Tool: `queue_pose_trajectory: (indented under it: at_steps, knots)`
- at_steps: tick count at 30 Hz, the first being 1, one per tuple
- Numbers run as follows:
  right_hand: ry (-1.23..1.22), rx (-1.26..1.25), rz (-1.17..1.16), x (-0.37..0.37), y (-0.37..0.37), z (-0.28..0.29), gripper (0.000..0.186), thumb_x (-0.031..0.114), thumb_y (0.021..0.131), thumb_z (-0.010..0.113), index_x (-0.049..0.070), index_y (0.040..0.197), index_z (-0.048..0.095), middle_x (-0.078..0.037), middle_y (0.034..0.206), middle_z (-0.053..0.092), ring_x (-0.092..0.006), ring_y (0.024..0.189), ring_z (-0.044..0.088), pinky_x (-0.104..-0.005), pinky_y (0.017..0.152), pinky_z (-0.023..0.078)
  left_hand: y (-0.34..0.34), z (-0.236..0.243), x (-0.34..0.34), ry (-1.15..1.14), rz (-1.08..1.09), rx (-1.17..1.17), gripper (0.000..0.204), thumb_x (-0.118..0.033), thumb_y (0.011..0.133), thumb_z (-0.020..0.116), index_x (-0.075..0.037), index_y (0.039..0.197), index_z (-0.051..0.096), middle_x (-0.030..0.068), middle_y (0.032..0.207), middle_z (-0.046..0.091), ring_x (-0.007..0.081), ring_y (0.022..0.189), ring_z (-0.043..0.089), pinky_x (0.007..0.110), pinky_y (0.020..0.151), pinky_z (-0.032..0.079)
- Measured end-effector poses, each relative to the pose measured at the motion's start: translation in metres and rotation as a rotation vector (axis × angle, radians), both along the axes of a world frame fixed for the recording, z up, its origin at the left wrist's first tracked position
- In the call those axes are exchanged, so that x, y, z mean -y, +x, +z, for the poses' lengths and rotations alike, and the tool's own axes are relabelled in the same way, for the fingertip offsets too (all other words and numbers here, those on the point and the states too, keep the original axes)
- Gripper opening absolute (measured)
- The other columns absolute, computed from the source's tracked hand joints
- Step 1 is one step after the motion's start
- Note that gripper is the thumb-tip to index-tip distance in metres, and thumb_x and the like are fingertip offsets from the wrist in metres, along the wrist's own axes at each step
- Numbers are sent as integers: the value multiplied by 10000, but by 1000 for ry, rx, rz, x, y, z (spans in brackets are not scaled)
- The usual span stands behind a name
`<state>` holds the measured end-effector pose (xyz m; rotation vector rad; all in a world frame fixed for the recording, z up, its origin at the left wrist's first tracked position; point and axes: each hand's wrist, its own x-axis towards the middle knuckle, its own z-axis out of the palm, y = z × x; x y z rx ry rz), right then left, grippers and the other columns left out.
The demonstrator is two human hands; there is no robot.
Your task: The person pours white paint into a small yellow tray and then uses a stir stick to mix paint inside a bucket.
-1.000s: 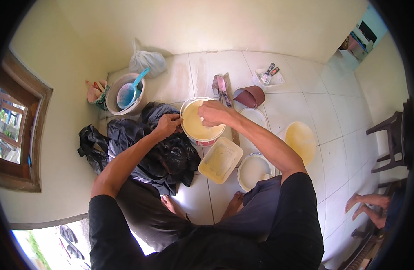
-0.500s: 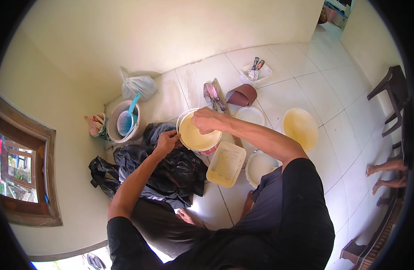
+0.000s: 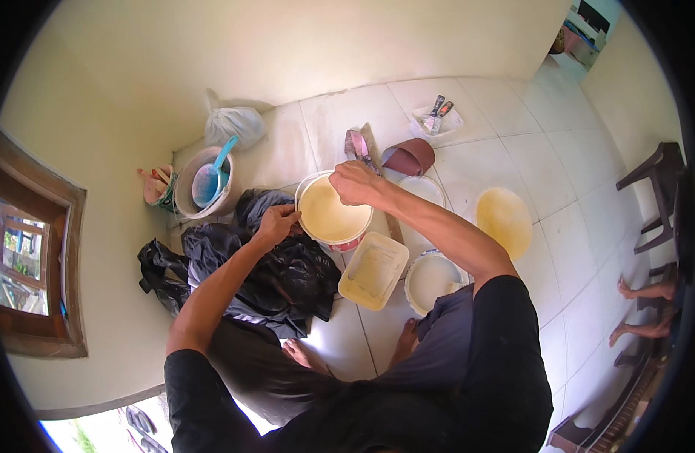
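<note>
A white bucket (image 3: pixel 334 235) full of cream paint stands on the tiled floor in front of me. My left hand (image 3: pixel 276 224) grips its near left rim, next to a heap of black plastic bags (image 3: pixel 279 279). My right hand (image 3: pixel 353 183) is closed over the far rim of the bucket; whether it holds a tool I cannot tell. A cream rectangular tray (image 3: pixel 373 269) lies just right of the bucket, and a round white container (image 3: pixel 430 279) sits beside my knee.
At the wall stand a grey bucket with a blue scoop (image 3: pixel 209 183), a white sack (image 3: pixel 233 124) and a small pot (image 3: pixel 157 186). A yellow lid (image 3: pixel 504 220), maroon container (image 3: pixel 411 157), trowels (image 3: pixel 357 146) and a tray of scrapers (image 3: pixel 436 118) lie beyond. Another person's feet (image 3: pixel 643 309) and a chair (image 3: pixel 659 196) are at right.
The view has shifted and the head has tilted. My left hand moved from the black bags onto the bucket's rim; my right hand stays at the far rim.
</note>
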<state>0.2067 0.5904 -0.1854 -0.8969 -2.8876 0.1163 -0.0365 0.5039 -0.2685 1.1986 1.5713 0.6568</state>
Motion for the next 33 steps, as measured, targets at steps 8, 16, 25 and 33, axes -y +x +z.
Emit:
queue_pose_trajectory:
  at_steps: [8,16,25,33]
  knots:
    - [-303,-206,174,13,-15,-12,190,123,699,701,-46,785,699,-268,750,656,-422,746,670,-480,669,532,4,3,2,8,27,49,254,-186,977,602,-24,1146,702,40,902,731,116,676,705,237,605,526]
    - [-28,-47,-34,-3,1,2,149,70,675,639,-49,750,690,-257,776,670,-416,762,674,-463,699,544,0,0,1,-6,-21,-5,272,-238,1004,579,-63,1186,681,24,932,733,116,741,711,246,684,539]
    - [-265,-265,143,11,-11,-11,207,149,735,712,-53,769,680,-256,711,647,-435,726,660,-492,692,527,1,0,-1,-26,-18,25,276,-235,1008,571,-60,1194,676,33,934,734,121,746,713,254,702,547]
    - [46,-51,-21,-1,4,-6,155,83,674,681,-35,772,703,-252,756,676,-410,768,680,-462,704,538,2,1,-1,-19,-21,28,289,-235,1006,576,-53,1208,675,40,947,733,127,754,716,259,696,554]
